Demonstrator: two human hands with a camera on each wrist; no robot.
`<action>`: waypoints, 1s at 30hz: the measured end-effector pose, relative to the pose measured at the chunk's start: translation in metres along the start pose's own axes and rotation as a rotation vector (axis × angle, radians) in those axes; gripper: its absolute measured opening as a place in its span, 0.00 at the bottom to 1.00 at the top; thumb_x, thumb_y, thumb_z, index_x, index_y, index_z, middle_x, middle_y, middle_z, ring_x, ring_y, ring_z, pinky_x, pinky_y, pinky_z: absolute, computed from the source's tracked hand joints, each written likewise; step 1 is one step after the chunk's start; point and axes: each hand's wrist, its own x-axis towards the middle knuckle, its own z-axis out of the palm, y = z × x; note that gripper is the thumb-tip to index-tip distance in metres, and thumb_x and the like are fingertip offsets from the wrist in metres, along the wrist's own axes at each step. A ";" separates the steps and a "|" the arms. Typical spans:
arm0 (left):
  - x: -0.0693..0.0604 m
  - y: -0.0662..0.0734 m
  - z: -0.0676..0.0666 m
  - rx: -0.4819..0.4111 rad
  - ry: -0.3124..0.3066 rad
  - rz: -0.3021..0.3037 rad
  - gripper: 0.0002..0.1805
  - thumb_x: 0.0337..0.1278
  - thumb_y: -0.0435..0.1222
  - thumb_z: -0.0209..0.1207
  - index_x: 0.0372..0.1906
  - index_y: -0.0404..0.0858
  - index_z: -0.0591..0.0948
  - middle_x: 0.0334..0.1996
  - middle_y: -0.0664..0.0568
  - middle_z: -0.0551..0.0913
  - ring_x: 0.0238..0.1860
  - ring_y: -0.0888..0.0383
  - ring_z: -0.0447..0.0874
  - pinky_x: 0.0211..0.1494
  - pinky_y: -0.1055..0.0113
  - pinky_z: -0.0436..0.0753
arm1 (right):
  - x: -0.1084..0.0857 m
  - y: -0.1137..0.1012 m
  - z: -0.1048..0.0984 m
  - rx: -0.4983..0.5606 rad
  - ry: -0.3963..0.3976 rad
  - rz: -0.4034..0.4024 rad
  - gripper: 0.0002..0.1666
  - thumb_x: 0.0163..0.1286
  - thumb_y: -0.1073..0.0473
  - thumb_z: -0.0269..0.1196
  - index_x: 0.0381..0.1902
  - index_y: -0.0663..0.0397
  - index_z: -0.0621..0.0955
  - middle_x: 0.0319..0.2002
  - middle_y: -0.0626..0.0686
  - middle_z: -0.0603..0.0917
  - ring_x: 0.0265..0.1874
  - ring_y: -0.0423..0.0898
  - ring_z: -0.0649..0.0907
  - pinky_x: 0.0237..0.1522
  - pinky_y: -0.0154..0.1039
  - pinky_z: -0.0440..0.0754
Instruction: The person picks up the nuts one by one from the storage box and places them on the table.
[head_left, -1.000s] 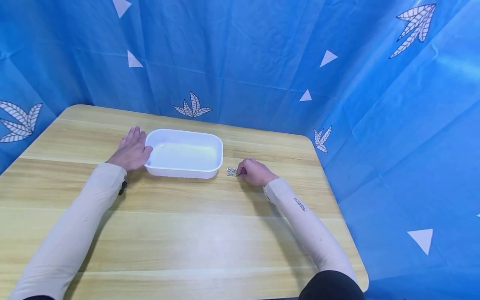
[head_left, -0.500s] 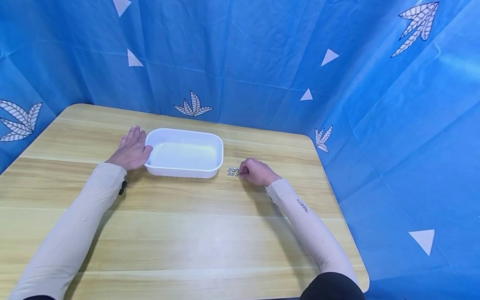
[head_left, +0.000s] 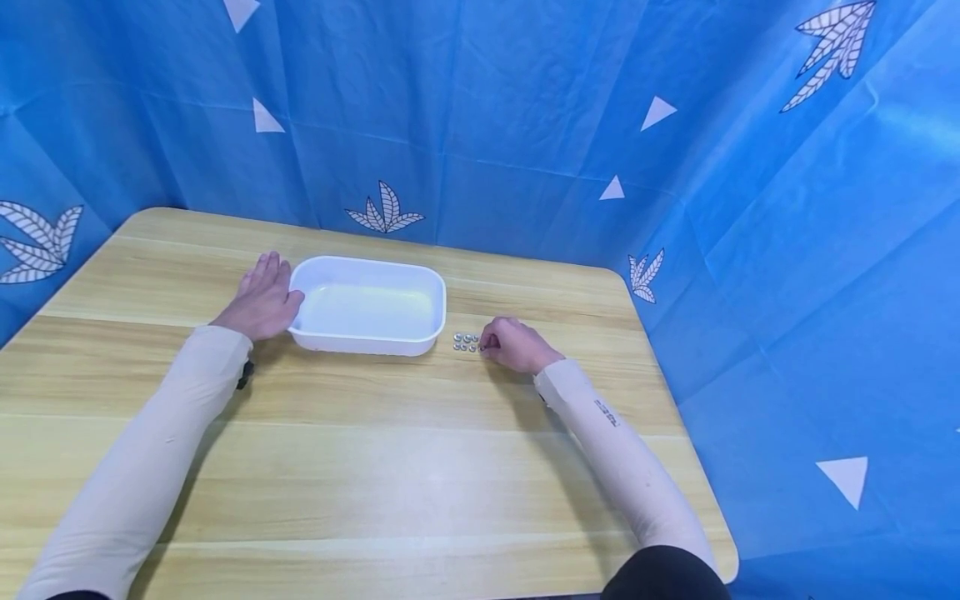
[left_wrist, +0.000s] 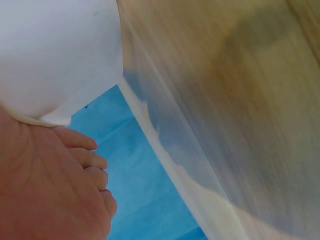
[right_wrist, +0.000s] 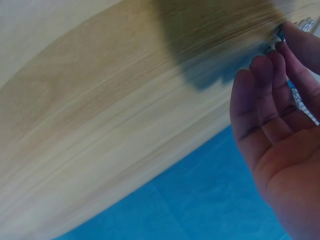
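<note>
A white plastic tub (head_left: 360, 344) stands on the table. My left hand (head_left: 258, 304) rests against its left end, fingers extended, thumb over the rim. In the left wrist view, the palm (left_wrist: 50, 185) lies next to the tub wall (left_wrist: 60, 50), and the thumb is hidden. Right of the tub, small round silver metal pieces (head_left: 465, 342) lie in two short rows. My right hand (head_left: 513, 344) is at the right end of these rows. Its thumb and fingertips pinch one small silver piece (right_wrist: 281, 34), mostly covered by the fingers. Its exact kind is too small to tell.
The wood-grain table (head_left: 390, 467) has rounded corners. A blue curtain (head_left: 510, 125) with white leaf and triangle prints hangs behind it and along the right side.
The right hand has shifted very slightly right, and more of the silver pieces at the end of the rows show. The left hand and the tub have stayed put.
</note>
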 end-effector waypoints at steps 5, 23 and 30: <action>0.000 -0.001 -0.001 0.003 0.000 -0.002 0.44 0.78 0.52 0.21 0.78 0.20 0.32 0.78 0.27 0.19 0.80 0.31 0.14 0.82 0.33 0.27 | 0.001 -0.003 0.000 -0.004 0.005 0.005 0.05 0.68 0.62 0.70 0.41 0.51 0.90 0.39 0.50 0.88 0.39 0.44 0.83 0.47 0.42 0.85; 0.001 -0.003 0.001 0.006 0.013 -0.002 0.44 0.78 0.53 0.22 0.78 0.21 0.32 0.79 0.27 0.20 0.81 0.31 0.16 0.82 0.33 0.28 | 0.000 -0.004 0.003 -0.022 0.014 0.029 0.05 0.70 0.61 0.69 0.42 0.52 0.89 0.40 0.50 0.89 0.39 0.44 0.84 0.46 0.42 0.85; 0.000 -0.002 0.001 0.041 0.079 0.042 0.43 0.78 0.51 0.23 0.79 0.20 0.36 0.80 0.25 0.27 0.82 0.30 0.22 0.83 0.33 0.32 | -0.005 -0.005 -0.001 -0.005 0.035 0.058 0.07 0.69 0.59 0.69 0.44 0.53 0.89 0.43 0.51 0.89 0.42 0.46 0.86 0.51 0.44 0.87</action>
